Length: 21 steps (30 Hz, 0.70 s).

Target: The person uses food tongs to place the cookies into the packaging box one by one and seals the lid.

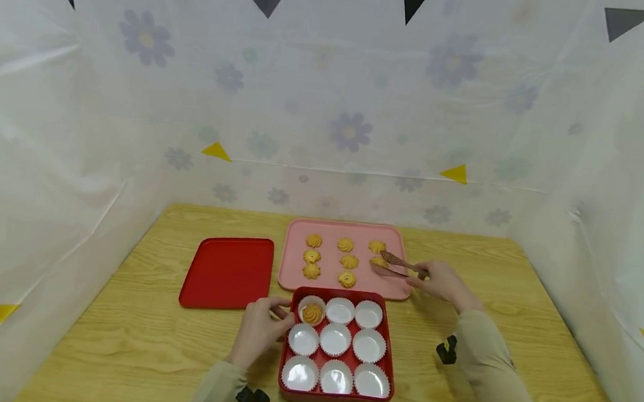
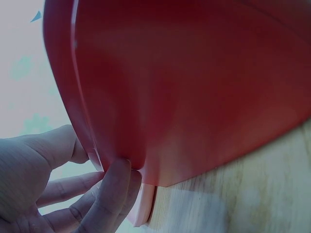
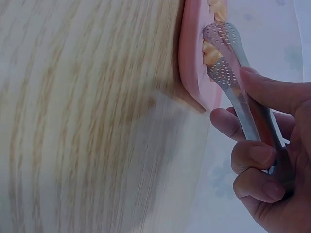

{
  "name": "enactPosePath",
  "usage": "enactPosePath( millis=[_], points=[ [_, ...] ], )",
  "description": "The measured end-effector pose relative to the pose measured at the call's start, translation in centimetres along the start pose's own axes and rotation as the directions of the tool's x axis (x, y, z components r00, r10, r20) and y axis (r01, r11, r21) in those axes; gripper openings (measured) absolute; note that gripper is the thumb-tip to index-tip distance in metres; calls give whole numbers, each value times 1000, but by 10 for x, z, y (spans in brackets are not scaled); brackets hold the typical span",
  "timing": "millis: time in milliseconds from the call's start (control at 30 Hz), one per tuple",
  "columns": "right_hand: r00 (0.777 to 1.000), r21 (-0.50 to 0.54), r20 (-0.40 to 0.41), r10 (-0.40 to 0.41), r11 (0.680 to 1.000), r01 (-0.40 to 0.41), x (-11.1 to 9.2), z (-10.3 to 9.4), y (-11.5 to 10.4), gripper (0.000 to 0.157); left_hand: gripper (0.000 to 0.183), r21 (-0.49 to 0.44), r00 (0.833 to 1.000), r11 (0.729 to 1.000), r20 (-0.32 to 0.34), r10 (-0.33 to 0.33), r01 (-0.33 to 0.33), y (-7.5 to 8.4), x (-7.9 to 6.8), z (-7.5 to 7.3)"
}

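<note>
My right hand [image 1: 440, 281] holds metal tongs [image 3: 247, 111] with perforated tips, the fingers wrapped round the arms. The tong tips are spread either side of a piped cookie [image 3: 211, 54] at the right of the pink tray [image 1: 360, 287]. My left hand [image 1: 261, 328] grips the upper left corner of a deep red box [image 2: 160, 97], fingertips against its outer wall. White paper cups [image 1: 335, 339] fill the box in rows. One swirled cookie [image 1: 312, 314] sits in the far left cup; the other cups hold nothing.
Several more cookies [image 1: 348, 262] lie in columns on the pink tray, just behind the box. To the left is a flat red tray [image 1: 227, 274] on the wooden table [image 1: 133, 318]. A flower-patterned curtain [image 1: 356, 76] encloses the back and sides.
</note>
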State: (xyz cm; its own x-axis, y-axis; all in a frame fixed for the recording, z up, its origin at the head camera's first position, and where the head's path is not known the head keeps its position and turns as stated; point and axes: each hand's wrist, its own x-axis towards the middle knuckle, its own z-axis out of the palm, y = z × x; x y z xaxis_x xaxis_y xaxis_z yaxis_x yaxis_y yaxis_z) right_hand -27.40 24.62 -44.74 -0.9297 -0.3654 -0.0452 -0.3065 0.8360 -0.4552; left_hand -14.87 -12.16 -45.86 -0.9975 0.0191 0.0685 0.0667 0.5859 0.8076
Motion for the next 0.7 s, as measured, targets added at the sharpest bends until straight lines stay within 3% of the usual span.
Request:
enactPosePath(
  millis=[133, 700],
  points=[
    [1000, 11, 3, 12, 1000, -12, 2, 2, -3, 25, 29, -5, 1000, 1000, 10, -10, 10, 0, -1, 0],
    [1000, 35, -3, 30, 999, -30, 5, 5, -3, 23, 29, -11, 1000, 1000, 4, -7, 7, -1, 0, 0]
  ],
)
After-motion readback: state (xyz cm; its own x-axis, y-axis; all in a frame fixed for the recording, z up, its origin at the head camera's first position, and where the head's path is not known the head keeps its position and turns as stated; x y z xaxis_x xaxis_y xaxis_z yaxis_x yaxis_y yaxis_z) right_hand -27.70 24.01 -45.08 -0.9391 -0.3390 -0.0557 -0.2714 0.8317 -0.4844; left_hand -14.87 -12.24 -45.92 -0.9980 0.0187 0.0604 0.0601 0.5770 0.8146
